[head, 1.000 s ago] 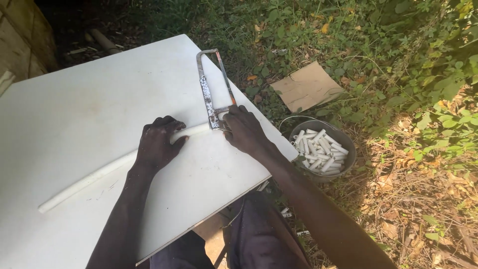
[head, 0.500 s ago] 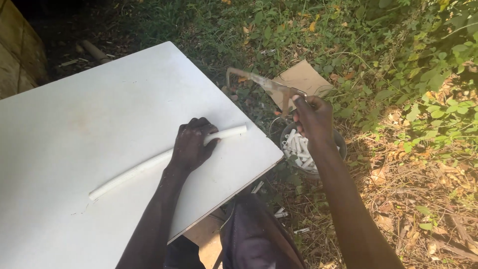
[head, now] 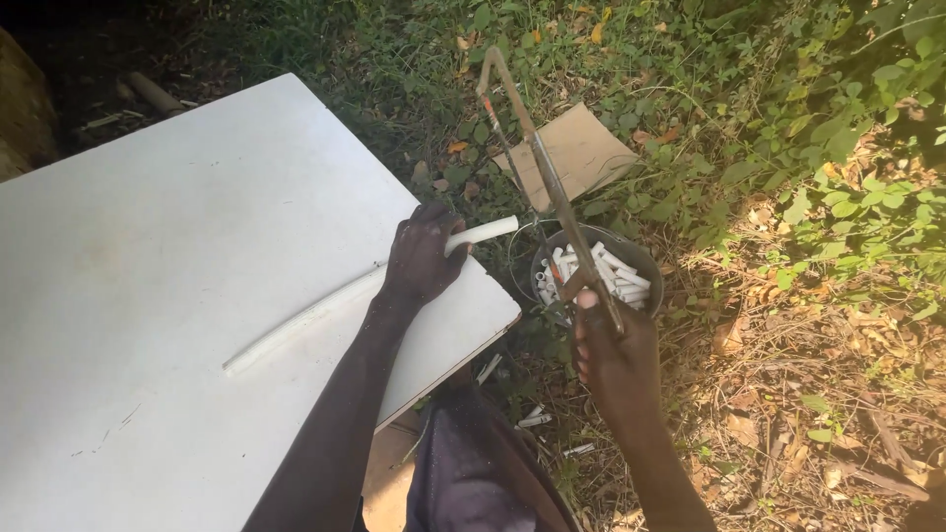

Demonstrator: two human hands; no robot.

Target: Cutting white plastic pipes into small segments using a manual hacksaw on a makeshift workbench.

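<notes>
The pipe (head: 325, 307) lies on my bench (head: 168, 246), its end past the edge. Right of it, the bowl (head: 645, 268) holds cut pieces (head: 601, 276). The cardboard (head: 581, 148) lies behind.

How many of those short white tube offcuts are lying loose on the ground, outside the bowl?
3 that I can see: one offcut just under the white board's corner, one lower down, one right of that. Grass may hide more.

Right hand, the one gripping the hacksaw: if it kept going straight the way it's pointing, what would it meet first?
Most likely the round container of cut white pipe pieces, just beyond the right hand; depth is hard to judge.
</notes>
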